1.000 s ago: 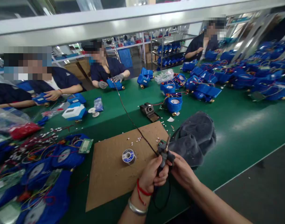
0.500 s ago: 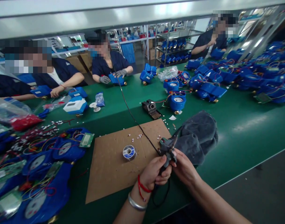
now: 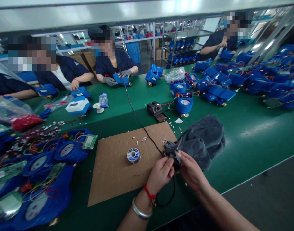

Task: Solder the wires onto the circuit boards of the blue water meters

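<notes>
My left hand [image 3: 161, 173] is closed, thumb and fingers pinching a small dark tool [image 3: 173, 155] whose exact kind I cannot make out. My right hand [image 3: 190, 168] pinches the same tool from the other side, close to its narrow pointed part. A dark item with a green part [image 3: 169, 145] lies just beyond my fingers. A black cable [image 3: 147, 133] runs down from above towards my hands, and a cord loop hangs below them. Under and left of my hands is a cardboard sheet [image 3: 113, 170] bearing a solder wire spool [image 3: 133, 156].
A grey cloth [image 3: 204, 138] lies right of my hands. Beyond stands a soldering iron holder [image 3: 156, 110]. Blue meters with wires [image 3: 67, 150] crowd the left, and more blue meters [image 3: 216, 91] the right. Co-workers [image 3: 115, 65] sit across the green table [image 3: 245, 134].
My left hand has shifted slightly up and loosened from a full grip round the tool to a pinch. The tool's pointed part is less visible. The view has tilted a little.
</notes>
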`<state>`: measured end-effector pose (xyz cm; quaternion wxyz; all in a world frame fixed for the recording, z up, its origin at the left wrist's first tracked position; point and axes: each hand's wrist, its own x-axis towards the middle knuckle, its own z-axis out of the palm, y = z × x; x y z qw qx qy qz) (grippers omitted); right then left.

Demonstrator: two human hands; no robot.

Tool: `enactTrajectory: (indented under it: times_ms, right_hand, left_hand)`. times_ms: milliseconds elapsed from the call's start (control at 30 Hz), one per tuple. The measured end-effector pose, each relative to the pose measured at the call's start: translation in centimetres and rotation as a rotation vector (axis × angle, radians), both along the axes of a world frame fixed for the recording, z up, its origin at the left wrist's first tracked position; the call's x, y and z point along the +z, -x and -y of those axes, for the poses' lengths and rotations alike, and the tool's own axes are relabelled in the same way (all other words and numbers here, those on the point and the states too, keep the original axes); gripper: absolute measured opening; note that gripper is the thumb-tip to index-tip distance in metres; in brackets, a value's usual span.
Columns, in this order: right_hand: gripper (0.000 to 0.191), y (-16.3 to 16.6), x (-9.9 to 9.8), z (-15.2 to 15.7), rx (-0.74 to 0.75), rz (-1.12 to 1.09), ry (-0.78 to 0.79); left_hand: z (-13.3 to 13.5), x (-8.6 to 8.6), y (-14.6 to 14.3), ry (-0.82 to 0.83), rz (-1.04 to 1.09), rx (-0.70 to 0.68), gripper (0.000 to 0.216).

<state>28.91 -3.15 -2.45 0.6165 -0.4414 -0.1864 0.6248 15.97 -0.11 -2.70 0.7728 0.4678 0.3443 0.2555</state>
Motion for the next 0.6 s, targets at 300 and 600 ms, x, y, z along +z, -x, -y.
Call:
enactTrajectory:
  times_ms: [300,600]
  right_hand:
    - [0.026,0.1,-0.2,0.1,-0.001,-0.03,-0.043]
    - [0.023,-0.1,-0.7,0.1,-0.043,0.127,-0.037]
  left_hand:
    - [-0.4,0.7,0.6,0.122,0.112,-0.164,0.042]
    - [0.1,0.4,0.0,-0.1,-0.073,-0.022,0.042]
